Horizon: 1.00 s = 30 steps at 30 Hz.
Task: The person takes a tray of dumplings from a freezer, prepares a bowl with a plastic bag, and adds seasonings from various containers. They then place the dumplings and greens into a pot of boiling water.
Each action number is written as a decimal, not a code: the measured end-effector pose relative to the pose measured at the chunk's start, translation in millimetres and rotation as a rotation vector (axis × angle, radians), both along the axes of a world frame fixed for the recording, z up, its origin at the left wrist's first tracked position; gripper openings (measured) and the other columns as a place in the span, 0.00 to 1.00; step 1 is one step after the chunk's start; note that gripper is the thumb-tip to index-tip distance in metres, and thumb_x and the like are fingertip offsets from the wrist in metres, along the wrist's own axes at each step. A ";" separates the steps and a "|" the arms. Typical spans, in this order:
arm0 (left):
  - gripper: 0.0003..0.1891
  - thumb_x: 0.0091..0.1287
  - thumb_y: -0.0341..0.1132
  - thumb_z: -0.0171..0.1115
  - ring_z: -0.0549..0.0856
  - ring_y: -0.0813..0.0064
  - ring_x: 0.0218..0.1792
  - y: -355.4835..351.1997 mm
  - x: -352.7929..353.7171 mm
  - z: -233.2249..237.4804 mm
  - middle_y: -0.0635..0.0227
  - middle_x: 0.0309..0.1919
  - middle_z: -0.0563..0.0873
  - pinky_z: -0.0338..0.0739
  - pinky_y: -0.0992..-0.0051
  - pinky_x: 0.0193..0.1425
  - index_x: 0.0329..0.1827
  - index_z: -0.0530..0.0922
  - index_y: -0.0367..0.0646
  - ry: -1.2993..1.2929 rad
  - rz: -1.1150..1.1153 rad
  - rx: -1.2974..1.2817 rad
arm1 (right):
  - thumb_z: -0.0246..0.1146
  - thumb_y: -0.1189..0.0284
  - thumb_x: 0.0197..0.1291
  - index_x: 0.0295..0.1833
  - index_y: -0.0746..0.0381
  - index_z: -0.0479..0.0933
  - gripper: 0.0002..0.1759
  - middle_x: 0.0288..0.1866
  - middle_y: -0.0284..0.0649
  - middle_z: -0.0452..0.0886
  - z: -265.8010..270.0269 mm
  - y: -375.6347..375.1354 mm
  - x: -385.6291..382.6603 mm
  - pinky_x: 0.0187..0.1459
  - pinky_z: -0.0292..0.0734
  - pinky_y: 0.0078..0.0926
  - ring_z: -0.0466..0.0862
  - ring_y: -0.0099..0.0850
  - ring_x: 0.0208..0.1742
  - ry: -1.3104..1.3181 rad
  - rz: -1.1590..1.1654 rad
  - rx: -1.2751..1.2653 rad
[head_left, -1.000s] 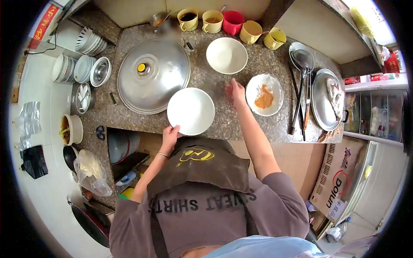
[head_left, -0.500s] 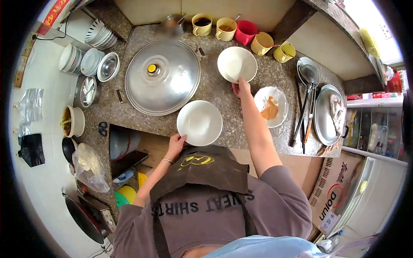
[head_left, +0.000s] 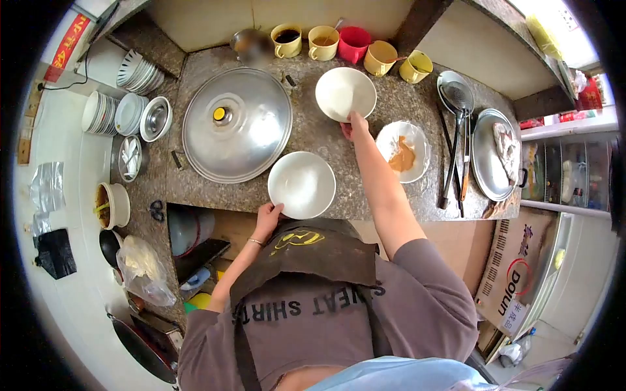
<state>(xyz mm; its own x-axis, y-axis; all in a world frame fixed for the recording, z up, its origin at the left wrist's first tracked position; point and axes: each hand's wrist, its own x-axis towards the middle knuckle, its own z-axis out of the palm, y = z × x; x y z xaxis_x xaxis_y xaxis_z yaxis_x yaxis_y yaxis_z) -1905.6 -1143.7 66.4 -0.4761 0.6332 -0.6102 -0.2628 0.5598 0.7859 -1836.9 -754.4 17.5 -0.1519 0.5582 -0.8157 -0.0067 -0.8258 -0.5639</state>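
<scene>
My left hand (head_left: 267, 219) is closed on the near-left rim of a white bowl (head_left: 302, 185), thumb over the edge, at the front of the speckled counter. With my right arm stretched forward, my right hand (head_left: 355, 125) pinches the near rim of a second white bowl (head_left: 345, 94). Both bowls look empty inside. A large round metal lid (head_left: 238, 146) with a yellow knob lies left of them. To the right of my right hand is a plastic-lined bowl (head_left: 420, 166) with a brownish-orange paste in it.
Several cups, including a red cup (head_left: 354, 44), line the back wall. Long-handled strainers (head_left: 458, 98) and a metal tray (head_left: 486, 176) with a cloth lie at the right. Stacked plates (head_left: 99, 112), scissors (head_left: 156, 210) and a plastic bag (head_left: 145, 270) are at the left.
The view has turned slightly, shifting the counter and the far bowl leftward in the picture. Both hands keep their hold on the same two bowls.
</scene>
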 end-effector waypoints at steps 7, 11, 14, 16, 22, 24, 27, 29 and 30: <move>0.12 0.66 0.32 0.55 0.84 0.75 0.31 7.5 -1.7 10.6 0.63 0.33 0.84 0.79 0.76 0.37 0.41 0.78 0.29 -0.019 0.023 -0.005 | 0.56 0.72 0.47 0.38 0.65 0.70 0.12 0.27 0.41 0.76 7.9 -14.4 16.0 0.25 0.77 0.30 0.77 0.31 0.22 0.055 0.066 0.092; 0.11 0.67 0.32 0.54 0.84 0.74 0.30 17.5 -2.4 0.9 0.63 0.33 0.84 0.79 0.76 0.36 0.43 0.77 0.31 -0.233 0.150 0.001 | 0.54 0.73 0.49 0.36 0.67 0.70 0.09 0.26 0.42 0.75 14.1 -29.7 39.4 0.33 0.80 0.35 0.77 0.30 0.24 0.153 0.104 0.154; 0.15 0.68 0.36 0.54 0.84 0.75 0.35 31.7 -1.9 -21.9 0.62 0.37 0.84 0.75 0.78 0.30 0.49 0.73 0.32 -0.305 0.195 0.063 | 0.54 0.73 0.50 0.36 0.68 0.70 0.10 0.26 0.42 0.75 57.7 -60.4 63.9 0.34 0.80 0.34 0.76 0.30 0.24 0.246 0.011 0.177; 0.16 0.68 0.37 0.54 0.85 0.74 0.36 49.2 -6.3 -27.3 0.61 0.37 0.84 0.77 0.78 0.32 0.49 0.73 0.32 -0.309 0.140 0.087 | 0.53 0.72 0.55 0.42 0.74 0.72 0.15 0.30 0.44 0.77 82.3 -77.5 83.9 0.27 0.79 0.31 0.76 0.30 0.24 0.323 0.021 0.245; 0.16 0.68 0.38 0.55 0.84 0.73 0.36 108.1 -6.7 -21.3 0.62 0.38 0.83 0.81 0.76 0.38 0.50 0.71 0.33 -0.369 0.108 0.134 | 0.53 0.74 0.52 0.45 0.72 0.71 0.16 0.33 0.43 0.79 139.4 -121.1 137.3 0.28 0.78 0.27 0.77 0.28 0.24 0.292 0.121 0.244; 0.16 0.68 0.38 0.55 0.84 0.72 0.38 117.6 -4.6 -14.7 0.62 0.39 0.82 0.81 0.75 0.40 0.50 0.71 0.34 -0.381 0.115 0.148 | 0.53 0.75 0.51 0.46 0.72 0.71 0.17 0.35 0.43 0.80 141.8 -133.0 150.4 0.29 0.79 0.27 0.78 0.28 0.25 0.263 0.149 0.257; 0.16 0.68 0.38 0.55 0.83 0.72 0.41 117.9 -1.5 -9.4 0.62 0.42 0.81 0.80 0.74 0.44 0.50 0.71 0.34 -0.418 0.155 0.219 | 0.53 0.75 0.51 0.47 0.72 0.70 0.17 0.37 0.44 0.79 153.7 -148.3 160.1 0.30 0.79 0.26 0.79 0.30 0.29 0.241 0.192 0.288; 0.17 0.68 0.40 0.55 0.83 0.71 0.43 108.4 -2.7 0.8 0.63 0.43 0.81 0.78 0.72 0.48 0.52 0.70 0.35 -0.445 0.116 0.154 | 0.53 0.75 0.51 0.48 0.73 0.70 0.18 0.38 0.44 0.79 157.1 -156.0 163.9 0.30 0.79 0.26 0.80 0.30 0.32 0.211 0.226 0.300; 0.23 0.67 0.42 0.56 0.80 0.70 0.50 97.7 -5.1 -0.4 0.64 0.51 0.78 0.76 0.68 0.52 0.59 0.67 0.38 -0.461 0.072 0.144 | 0.53 0.75 0.52 0.49 0.73 0.70 0.19 0.40 0.45 0.79 158.4 -159.5 164.2 0.31 0.80 0.26 0.81 0.31 0.35 0.184 0.255 0.319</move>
<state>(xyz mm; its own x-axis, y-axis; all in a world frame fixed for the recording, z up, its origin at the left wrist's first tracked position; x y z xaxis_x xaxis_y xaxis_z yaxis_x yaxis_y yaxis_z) -1910.7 -1046.0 65.9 -0.2222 0.7022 -0.6764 -0.6359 0.4215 0.6465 -1672.6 -913.9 175.9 -0.4440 0.7035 -0.5550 0.0504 -0.5988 -0.7993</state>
